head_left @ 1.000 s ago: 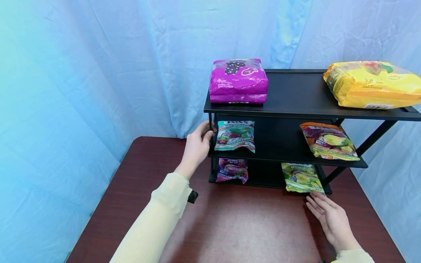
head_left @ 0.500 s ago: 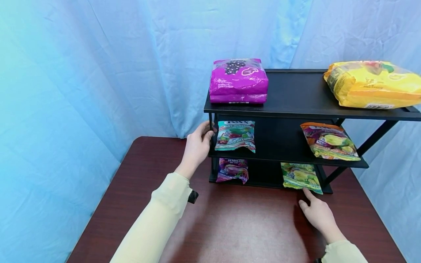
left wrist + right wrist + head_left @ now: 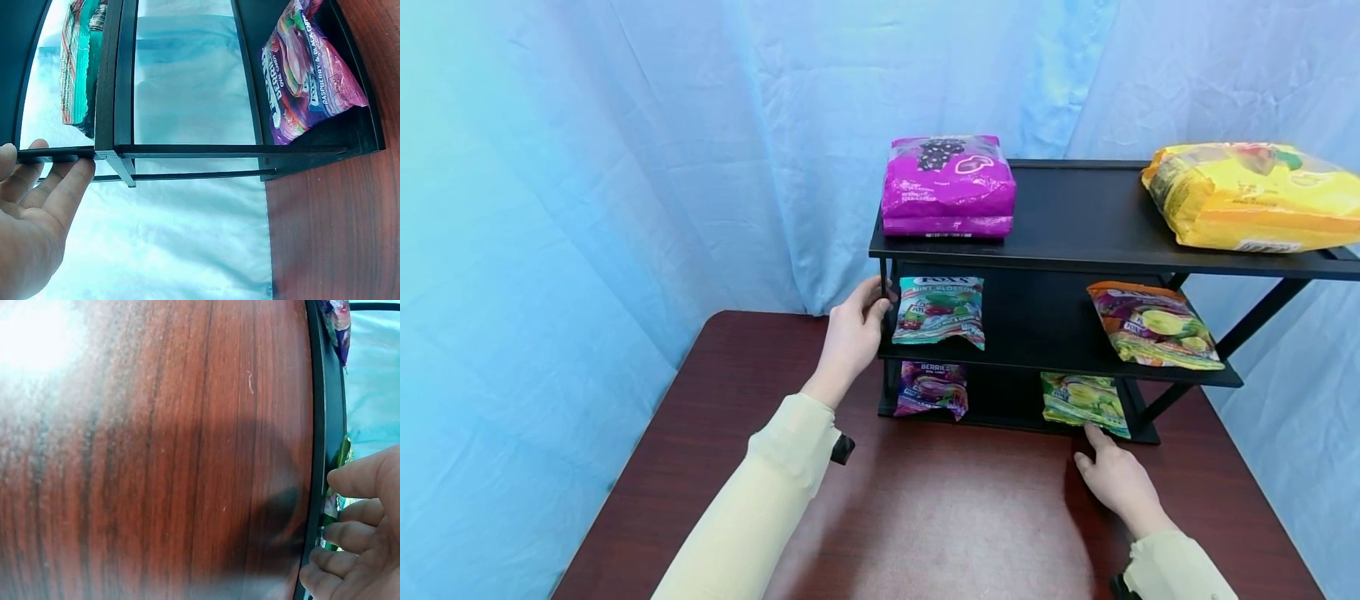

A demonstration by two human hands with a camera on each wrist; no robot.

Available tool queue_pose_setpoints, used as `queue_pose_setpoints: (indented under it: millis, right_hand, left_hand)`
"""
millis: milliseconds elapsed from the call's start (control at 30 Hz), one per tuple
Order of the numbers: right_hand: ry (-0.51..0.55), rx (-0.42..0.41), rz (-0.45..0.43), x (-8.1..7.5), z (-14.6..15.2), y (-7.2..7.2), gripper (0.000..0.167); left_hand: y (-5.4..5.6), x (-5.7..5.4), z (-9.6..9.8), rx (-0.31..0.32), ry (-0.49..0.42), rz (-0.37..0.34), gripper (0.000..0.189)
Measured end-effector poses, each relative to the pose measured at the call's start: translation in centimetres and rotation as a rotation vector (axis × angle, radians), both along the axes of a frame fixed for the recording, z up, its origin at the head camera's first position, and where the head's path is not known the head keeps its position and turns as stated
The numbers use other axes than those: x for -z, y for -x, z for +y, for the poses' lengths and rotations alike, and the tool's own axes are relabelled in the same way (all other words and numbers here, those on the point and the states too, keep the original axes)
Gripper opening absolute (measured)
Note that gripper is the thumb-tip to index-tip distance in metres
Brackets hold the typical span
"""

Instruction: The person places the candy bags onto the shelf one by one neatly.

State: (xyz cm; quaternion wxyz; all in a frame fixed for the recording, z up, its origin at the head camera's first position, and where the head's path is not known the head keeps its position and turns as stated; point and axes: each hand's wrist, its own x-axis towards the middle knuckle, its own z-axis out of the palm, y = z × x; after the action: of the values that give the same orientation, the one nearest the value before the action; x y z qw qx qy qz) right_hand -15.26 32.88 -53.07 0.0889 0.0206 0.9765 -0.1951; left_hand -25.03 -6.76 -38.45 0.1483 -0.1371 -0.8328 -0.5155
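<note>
Touching straight fingertips, right hand [image 3: 1116, 477] meets green packet [image 3: 1084, 402], long axis crosswise.

Pale blue curtain [image 3: 625, 167] hangs behind a reddish-brown table [image 3: 940, 517].

The left arm, in a pale yellow sleeve, reaches forward and up, and the left hand [image 3: 852, 333] has its thumb and fingers curled, pinching a thin bar between them. The right hand [image 3: 1116, 477] lies low and palm down with straight fingers [image 3: 357, 482] stretched forward, its wrist in the same pale sleeve.
</note>
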Motion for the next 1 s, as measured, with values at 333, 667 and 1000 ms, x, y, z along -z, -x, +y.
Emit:
queue_pose_setpoints:
  millis: [333, 667, 1000]
  right_hand:
    - [-0.008, -0.004, -0.014, 0.2, 0.4, 0.3, 0.064]
    - [-0.033, 0.035, -0.033, 0.2, 1.6, 0.1, 0.064]
    - [-0.094, 0.071, 0.138, -0.1, 2.6, -1.1, 0.054]
  left_hand:
    - [0.3, 0.5, 0.1, 0.024, -0.025, -0.054, 0.043]
    - [-0.3, 1.8, -0.5, 0.104, -0.015, -0.126, 0.045]
    - [-1.9, 3.6, -4.8, -0.004, 0.253, -0.168, 0.051]
